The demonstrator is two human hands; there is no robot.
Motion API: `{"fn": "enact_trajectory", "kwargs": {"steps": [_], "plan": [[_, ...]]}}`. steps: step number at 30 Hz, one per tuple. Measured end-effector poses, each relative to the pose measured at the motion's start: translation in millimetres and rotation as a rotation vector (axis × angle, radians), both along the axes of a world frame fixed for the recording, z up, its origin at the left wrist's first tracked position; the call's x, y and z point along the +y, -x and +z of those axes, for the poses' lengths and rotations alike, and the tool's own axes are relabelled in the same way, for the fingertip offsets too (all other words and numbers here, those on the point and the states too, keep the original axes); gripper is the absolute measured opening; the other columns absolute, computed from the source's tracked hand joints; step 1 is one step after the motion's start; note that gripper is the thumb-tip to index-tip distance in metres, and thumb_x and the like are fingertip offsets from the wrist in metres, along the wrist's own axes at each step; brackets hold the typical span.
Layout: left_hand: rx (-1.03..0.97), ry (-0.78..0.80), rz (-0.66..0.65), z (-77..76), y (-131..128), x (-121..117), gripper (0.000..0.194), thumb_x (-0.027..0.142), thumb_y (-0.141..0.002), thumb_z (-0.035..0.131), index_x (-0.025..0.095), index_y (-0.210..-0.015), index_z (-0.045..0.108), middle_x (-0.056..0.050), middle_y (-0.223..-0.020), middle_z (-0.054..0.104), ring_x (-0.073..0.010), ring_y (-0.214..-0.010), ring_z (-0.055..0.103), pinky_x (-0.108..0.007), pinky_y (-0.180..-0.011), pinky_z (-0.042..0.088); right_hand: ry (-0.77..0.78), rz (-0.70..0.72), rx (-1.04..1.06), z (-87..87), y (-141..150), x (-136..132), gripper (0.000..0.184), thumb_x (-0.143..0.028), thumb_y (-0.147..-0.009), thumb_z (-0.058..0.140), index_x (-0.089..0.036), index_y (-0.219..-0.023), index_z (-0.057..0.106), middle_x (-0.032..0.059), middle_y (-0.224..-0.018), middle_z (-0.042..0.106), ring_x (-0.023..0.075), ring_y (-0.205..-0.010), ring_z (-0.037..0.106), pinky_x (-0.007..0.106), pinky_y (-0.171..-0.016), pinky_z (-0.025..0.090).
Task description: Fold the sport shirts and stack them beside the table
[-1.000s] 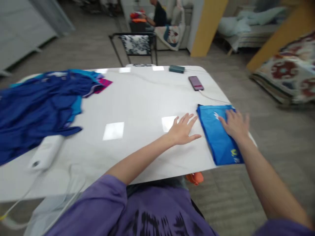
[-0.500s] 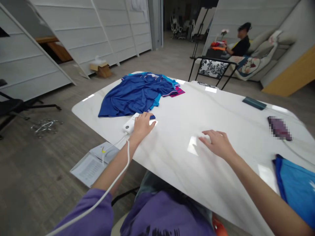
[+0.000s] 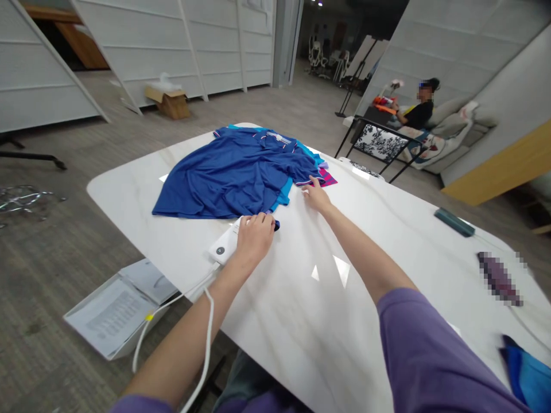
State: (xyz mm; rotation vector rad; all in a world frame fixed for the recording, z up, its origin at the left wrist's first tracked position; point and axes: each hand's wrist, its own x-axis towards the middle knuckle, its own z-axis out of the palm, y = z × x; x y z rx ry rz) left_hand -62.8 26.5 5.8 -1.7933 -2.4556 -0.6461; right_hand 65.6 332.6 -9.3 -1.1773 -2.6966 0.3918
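A dark blue shirt (image 3: 232,175) lies spread on top of a pile of clothes at the far left of the white table (image 3: 301,298), with light blue and pink garments (image 3: 328,178) showing under its right edge. My right hand (image 3: 315,195) reaches out to that edge, fingers closing on the shirt's sleeve. My left hand (image 3: 253,238) rests curled over a white corded device (image 3: 224,248) and a dark blue corner of cloth by the near edge of the pile. A folded light blue garment (image 3: 527,376) lies at the table's near right corner.
A phone (image 3: 499,279) and a dark green case (image 3: 454,222) lie on the table's right side. A white cord (image 3: 206,344) hangs over my left arm. Papers (image 3: 116,312) lie on the floor at left. A black chair (image 3: 379,143) stands behind the table; a person sits further back.
My view swung left from the folded light blue garment to the pile. My left hand went to the white device; my right hand crossed the table to the dark blue shirt's edge.
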Motion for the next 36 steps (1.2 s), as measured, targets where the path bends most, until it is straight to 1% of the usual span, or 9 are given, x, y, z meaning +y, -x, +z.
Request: {"fn": "enact_trajectory", "kwargs": {"steps": [3,7,10,14,19,24,27,31,36], "plan": [[-0.036,-0.020,0.000,5.9,0.5,-4.2,0.026,0.027,-0.119,0.045,0.021,-0.125,0.069,-0.014,-0.120,0.083,-0.0337,-0.115,0.076,-0.051,-0.108,0.048,0.001,0.027,-0.005,-5.7,23.7,33.7,0.044,-0.025,-0.109,0.052,-0.019,-0.146,0.074,0.0158,-0.167,0.063,0.0364,-0.148,0.067,0.063,-0.130,0.051],[-0.104,-0.095,-0.026,20.5,0.9,-10.4,0.021,0.028,-0.120,0.045,0.023,-0.125,0.065,-0.010,-0.115,0.083,-0.0316,-0.109,0.078,-0.047,-0.097,0.052,-0.051,0.028,0.042,-4.0,28.7,52.6,0.049,-0.028,-0.108,0.051,-0.016,-0.152,0.069,0.0208,-0.167,0.062,0.0401,-0.148,0.066,0.064,-0.132,0.050],[-0.129,-0.224,-0.059,37.6,-4.9,-14.2,0.018,0.029,-0.120,0.048,0.024,-0.123,0.065,-0.009,-0.117,0.083,-0.0305,-0.110,0.077,-0.046,-0.097,0.052,-0.111,-0.003,0.104,9.8,13.0,61.5,0.049,-0.028,-0.108,0.049,-0.015,-0.152,0.066,0.0211,-0.164,0.062,0.0383,-0.149,0.063,0.060,-0.131,0.052],[-0.079,-0.344,-0.152,63.8,-27.6,-20.0,0.017,0.030,-0.121,0.050,0.024,-0.122,0.065,-0.007,-0.115,0.082,-0.0282,-0.106,0.076,-0.044,-0.093,0.052,-0.204,-0.025,0.162,37.0,-33.7,72.8,0.046,-0.029,-0.109,0.046,-0.012,-0.145,0.068,0.0242,-0.155,0.064,0.0370,-0.146,0.063,0.056,-0.132,0.051],[0.011,-0.394,-0.319,88.3,-77.5,-30.2,0.016,0.027,-0.122,0.051,0.023,-0.118,0.066,-0.006,-0.111,0.081,-0.0250,-0.098,0.073,-0.042,-0.085,0.051,-0.275,-0.022,0.206,59.3,-118.1,72.3,0.044,-0.028,-0.107,0.049,-0.012,-0.144,0.069,0.0239,-0.153,0.065,0.0361,-0.143,0.065,0.055,-0.130,0.053],[0.007,-0.375,-0.558,98.0,-150.5,-49.2,0.015,0.022,-0.119,0.054,0.025,-0.116,0.068,-0.006,-0.113,0.079,-0.0225,-0.097,0.072,-0.040,-0.085,0.056,-0.336,-0.083,0.271,68.7,-219.9,58.5,0.044,-0.031,-0.104,0.056,-0.016,-0.144,0.068,0.0229,-0.153,0.064,0.0352,-0.148,0.061,0.057,-0.129,0.054],[-0.032,-0.296,-0.758,93.0,-205.5,-67.4,0.015,0.021,-0.117,0.057,0.026,-0.116,0.071,-0.006,-0.109,0.077,-0.0222,-0.094,0.072,-0.040,-0.077,0.059,-0.351,-0.148,0.280,69.1,-296.0,41.2,0.043,-0.038,-0.105,0.060,-0.019,-0.143,0.069,0.0218,-0.150,0.066,0.0360,-0.146,0.063,0.058,-0.127,0.056],[-0.082,-0.200,-0.999,75.0,-281.5,-90.6,0.014,0.026,-0.116,0.059,0.026,-0.117,0.073,-0.008,-0.109,0.076,-0.0221,-0.092,0.073,-0.039,-0.070,0.061,-0.337,-0.217,0.236,60.1,-407.6,5.4,0.046,-0.049,-0.107,0.063,-0.020,-0.141,0.071,0.0218,-0.148,0.068,0.0362,-0.146,0.064,0.057,-0.133,0.051],[-0.155,-0.075,-1.317,58.9,-367.4,-113.6,0.022,0.024,-0.115,0.057,0.033,-0.117,0.077,-0.010,-0.120,0.077,-0.0218,-0.098,0.077,-0.037,-0.066,0.064,-0.294,-0.425,0.187,48.6,-533.2,-43.6,0.052,-0.063,-0.108,0.062,-0.021,-0.136,0.074,0.0237,-0.148,0.068,0.0384,-0.147,0.063,0.058,-0.126,0.055]]}}
